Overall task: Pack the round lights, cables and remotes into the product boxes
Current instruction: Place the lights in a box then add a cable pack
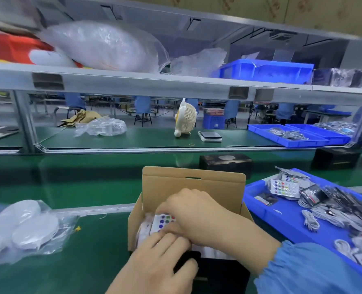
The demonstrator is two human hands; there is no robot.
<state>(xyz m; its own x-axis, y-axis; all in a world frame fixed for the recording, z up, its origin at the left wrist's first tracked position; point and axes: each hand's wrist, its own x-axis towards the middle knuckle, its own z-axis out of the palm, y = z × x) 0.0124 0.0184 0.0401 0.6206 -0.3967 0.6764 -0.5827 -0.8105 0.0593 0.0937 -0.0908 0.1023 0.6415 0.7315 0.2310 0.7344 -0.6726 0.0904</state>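
An open product box (194, 187) with a brown inside and black outside stands on the green mat right in front of me, lid flap up. Inside lies a white remote (162, 221) with coloured buttons, on top of white bagged contents. My right hand (199, 217) reaches into the box from the right, fingers curled over the remote. My left hand (161, 257) rests at the box's near edge, fingertips touching the contents by the remote. Bagged round white lights (25, 228) lie at the left.
A blue tray (286, 221) at the right holds several bagged remotes and white cables. Two closed black product boxes (225, 163) stand on the belt behind. On the far bench are a small fan (185, 119), a scale (209, 136) and more blue trays (286, 135).
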